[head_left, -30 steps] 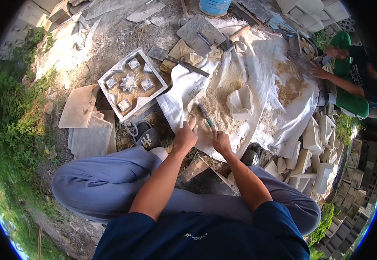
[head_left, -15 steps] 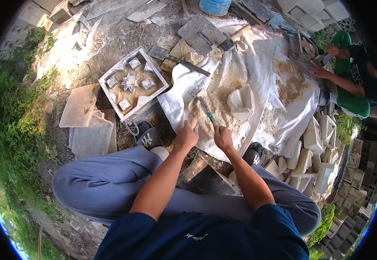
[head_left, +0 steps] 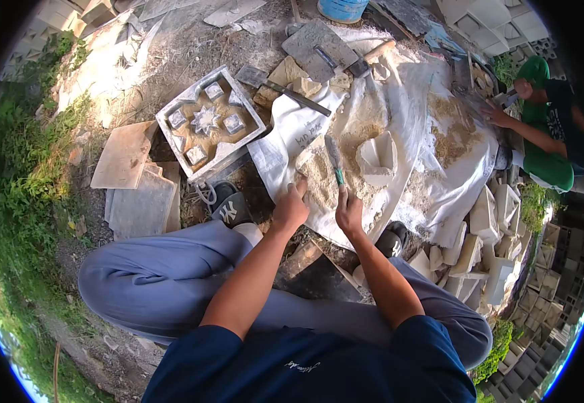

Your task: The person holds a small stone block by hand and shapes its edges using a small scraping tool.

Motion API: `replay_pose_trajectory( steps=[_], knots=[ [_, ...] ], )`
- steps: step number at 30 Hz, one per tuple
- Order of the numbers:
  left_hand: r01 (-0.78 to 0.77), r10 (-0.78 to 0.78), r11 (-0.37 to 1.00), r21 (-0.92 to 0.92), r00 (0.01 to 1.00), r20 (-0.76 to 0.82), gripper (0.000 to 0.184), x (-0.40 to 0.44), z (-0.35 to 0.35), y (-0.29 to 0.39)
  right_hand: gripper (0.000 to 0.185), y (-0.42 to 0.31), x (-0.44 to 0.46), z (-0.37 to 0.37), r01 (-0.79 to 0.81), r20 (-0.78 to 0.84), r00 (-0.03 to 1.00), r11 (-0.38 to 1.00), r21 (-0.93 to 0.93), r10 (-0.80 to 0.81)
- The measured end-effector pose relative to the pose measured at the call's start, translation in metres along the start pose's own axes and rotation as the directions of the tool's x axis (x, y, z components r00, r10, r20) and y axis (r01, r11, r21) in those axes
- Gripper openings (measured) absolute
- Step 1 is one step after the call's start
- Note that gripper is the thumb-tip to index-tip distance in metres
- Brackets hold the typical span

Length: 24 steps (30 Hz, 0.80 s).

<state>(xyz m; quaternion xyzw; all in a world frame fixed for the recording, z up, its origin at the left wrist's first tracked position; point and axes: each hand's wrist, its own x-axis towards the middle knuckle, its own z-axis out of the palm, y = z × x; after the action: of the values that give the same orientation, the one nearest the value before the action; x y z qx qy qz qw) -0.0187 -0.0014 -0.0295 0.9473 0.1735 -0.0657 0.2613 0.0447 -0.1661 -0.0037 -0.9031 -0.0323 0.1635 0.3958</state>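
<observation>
A rough, sandy-coloured block rests on the white sheet in front of me. My left hand has its fingers closed at the block's near left edge. In my right hand is a narrow trowel with a green handle, its blade pointing away from me over the block's right side. Just right of the blade sits a pale hollowed block. Loose sandy powder lies around both pieces.
A square mould with a star centre stands at left, beside stacked flat boards. Beyond the sheet lie a long-handled flat tool and a hammer. Pale blocks pile up at right. Another person works at far right.
The trowel has swung from pointing left to nearly straight ahead, shifting right across the block. My right hand moved slightly right; the left hand stays at the block. The view shifted a little.
</observation>
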Motion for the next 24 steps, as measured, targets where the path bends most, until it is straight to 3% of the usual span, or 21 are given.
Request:
replay_pose_trajectory(
  steps=[2,3,4,5,9,12,15,16,17,19,21,23,24],
  knots=[
    [-0.004,0.005,0.999,-0.034,1.000,0.028,0.043,-0.001,-0.005,0.006,0.053,0.011,0.001,0.007,0.057,-0.035,0.998,0.998,-0.009,-0.057],
    [0.138,-0.131,0.986,-0.095,0.988,0.077,0.043,-0.001,-0.013,0.012,0.054,0.025,0.004,0.014,0.030,0.006,1.000,0.998,-0.056,-0.030],
    [0.277,-0.259,0.949,-0.149,0.957,0.131,0.042,0.000,-0.016,0.015,0.054,0.029,0.008,0.014,-0.081,0.063,0.994,0.991,-0.103,0.088],
    [0.268,-0.251,0.952,-0.148,0.960,0.124,0.042,0.000,-0.018,0.018,0.053,0.035,0.012,0.014,-0.186,0.118,0.972,0.970,-0.156,0.206],
    [0.200,-0.193,0.973,-0.116,0.979,0.067,0.045,0.002,-0.001,0.002,0.052,0.008,0.012,-0.005,-0.154,0.133,0.976,0.979,-0.134,0.172],
    [0.120,-0.106,0.987,-0.109,0.987,0.123,0.046,-0.001,0.006,-0.004,0.048,-0.002,0.008,0.001,0.089,-0.079,0.993,0.996,-0.023,-0.090],
    [0.119,-0.103,0.983,-0.140,0.988,0.111,0.040,0.005,-0.002,0.002,0.047,0.006,0.005,0.010,0.082,0.007,0.997,0.996,-0.039,-0.082],
    [0.208,-0.186,0.966,-0.151,0.972,0.147,0.043,0.006,-0.014,0.010,0.047,0.028,0.009,0.020,0.184,0.100,0.981,0.953,-0.242,-0.164],
    [0.300,-0.270,0.941,-0.160,0.945,0.185,0.045,0.006,-0.021,0.015,0.048,0.046,0.011,0.032,0.048,0.059,0.998,0.976,-0.211,-0.036],
    [0.280,-0.253,0.948,-0.151,0.951,0.176,0.045,0.008,-0.019,0.012,0.049,0.031,0.010,0.017,-0.041,0.110,0.992,0.989,-0.141,0.057],
    [0.291,-0.262,0.945,-0.151,0.948,0.182,0.044,0.006,-0.014,0.006,0.050,0.016,0.009,0.010,0.000,0.062,0.998,0.997,-0.082,0.005],
    [-0.011,0.013,1.000,-0.022,0.996,0.090,0.046,0.004,-0.012,0.004,0.051,-0.001,0.003,0.002,0.022,-0.020,1.000,1.000,0.011,-0.022],
    [-0.004,0.007,1.000,-0.028,0.996,0.091,0.046,0.003,-0.005,0.001,0.055,0.004,0.003,0.007,0.071,-0.069,0.995,0.997,0.038,-0.068]
  ],
)
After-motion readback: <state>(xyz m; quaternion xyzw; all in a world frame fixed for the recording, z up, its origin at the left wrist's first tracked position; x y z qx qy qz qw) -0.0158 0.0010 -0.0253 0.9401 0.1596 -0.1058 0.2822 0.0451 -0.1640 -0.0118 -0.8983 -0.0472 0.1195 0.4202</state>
